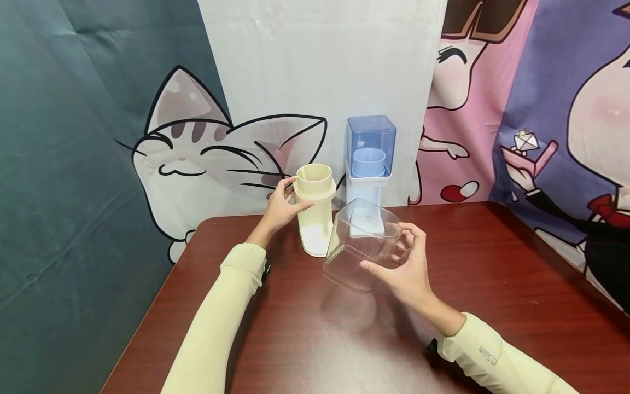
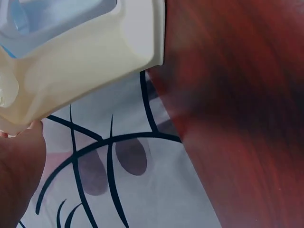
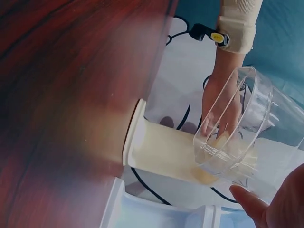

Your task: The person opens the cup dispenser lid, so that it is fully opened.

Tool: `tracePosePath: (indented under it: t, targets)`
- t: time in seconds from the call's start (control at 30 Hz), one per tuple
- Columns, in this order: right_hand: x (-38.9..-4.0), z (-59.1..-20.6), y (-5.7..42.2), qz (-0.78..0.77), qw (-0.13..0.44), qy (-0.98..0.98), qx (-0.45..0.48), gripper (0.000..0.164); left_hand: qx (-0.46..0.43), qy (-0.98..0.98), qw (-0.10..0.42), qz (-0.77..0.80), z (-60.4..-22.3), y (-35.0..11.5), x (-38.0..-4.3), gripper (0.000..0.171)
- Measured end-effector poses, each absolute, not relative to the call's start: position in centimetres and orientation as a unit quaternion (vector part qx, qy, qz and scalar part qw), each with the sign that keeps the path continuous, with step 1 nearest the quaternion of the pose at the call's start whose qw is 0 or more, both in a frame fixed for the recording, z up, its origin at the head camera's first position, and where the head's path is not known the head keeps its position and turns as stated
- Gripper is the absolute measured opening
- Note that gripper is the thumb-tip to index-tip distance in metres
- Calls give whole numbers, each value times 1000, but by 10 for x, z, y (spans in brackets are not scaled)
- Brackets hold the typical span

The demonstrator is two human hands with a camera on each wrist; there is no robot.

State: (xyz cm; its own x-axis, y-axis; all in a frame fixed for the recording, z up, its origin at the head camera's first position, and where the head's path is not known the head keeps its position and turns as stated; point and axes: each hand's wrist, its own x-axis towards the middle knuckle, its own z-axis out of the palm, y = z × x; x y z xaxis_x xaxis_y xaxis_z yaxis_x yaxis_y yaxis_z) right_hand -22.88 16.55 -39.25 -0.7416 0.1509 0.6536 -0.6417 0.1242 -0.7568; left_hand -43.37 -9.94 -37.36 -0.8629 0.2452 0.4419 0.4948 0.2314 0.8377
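A cream plastic dispenser (image 1: 316,219) with a round open cup on top stands upright on the table. My left hand (image 1: 280,208) grips its upper collar, thumb in front and fingers behind; the left wrist view shows only part of that hand (image 2: 21,175) under the cream body (image 2: 95,78). In front of it and to the right, my right hand (image 1: 408,268) holds a clear plastic cover (image 1: 361,249) in the air, tilted, thumb on the near side. From the right wrist, the cover's open rim (image 3: 216,118) faces the cream dispenser's top, apart from the table.
Just behind the cover stands a similar dispenser with a white stand and a translucent blue cover (image 1: 371,128). The reddish-brown table (image 1: 295,339) meets a cartoon-printed curtain (image 1: 315,65) at its back edge. A black wrist strap (image 3: 204,33) shows on the left sleeve.
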Motion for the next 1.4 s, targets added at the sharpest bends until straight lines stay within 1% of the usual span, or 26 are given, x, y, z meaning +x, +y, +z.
tracePosePath:
  t: [0.27,0.37,0.53,0.83,1.13,1.27,1.4]
  targets:
    - [-232,-394,161,671,308,-644,200,93,-252,-803,102,-530,-367,-104,-441,84]
    - [-234,-395,159,676,310,-635,209,93,-247,-810,95,-524,-369,-106,-439,86]
    - [-238,-398,157,681,315,-623,221,93,-211,-831,83,-508,-378,-111,-432,94]
    - [-242,-406,160,657,325,-656,180,95,-190,-831,80,-516,-394,-133,-420,98]
    - [-244,-412,163,645,319,-670,183,94,-182,-821,75,-536,-399,-148,-404,91]
    - [-245,-413,164,636,313,-686,164,93,-180,-820,78,-537,-399,-152,-400,91]
    - [-239,-404,160,616,307,-711,143,90,-176,-821,90,-535,-401,-154,-399,91]
